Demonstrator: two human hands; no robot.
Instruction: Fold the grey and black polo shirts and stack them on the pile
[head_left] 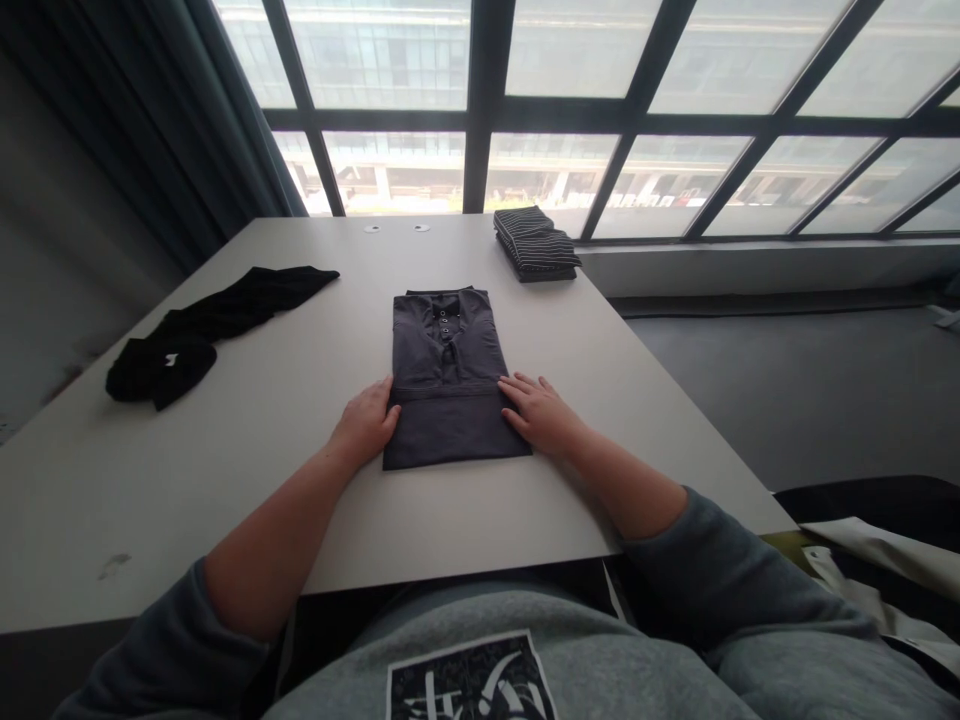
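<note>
A dark grey shirt [450,400] lies folded into a neat rectangle in front of me, its buttoned neck opening at the far end. A straight fold crosses it nearer to me. My left hand [366,422] rests along its left edge, fingers stretched out and thumb touching the cloth. On the opposite edge lies my right hand [544,412], fingers flat and spread, the thumb and fingertips touching the fabric. Neither hand lifts the shirt.
The white table [315,520] carries a rumpled black garment [217,325] at the left. A folded stack of striped clothing [536,243] sits at the far right edge. Large windows stand behind, a dark curtain [150,110] at the left. More fabric [885,560] lies low at the right.
</note>
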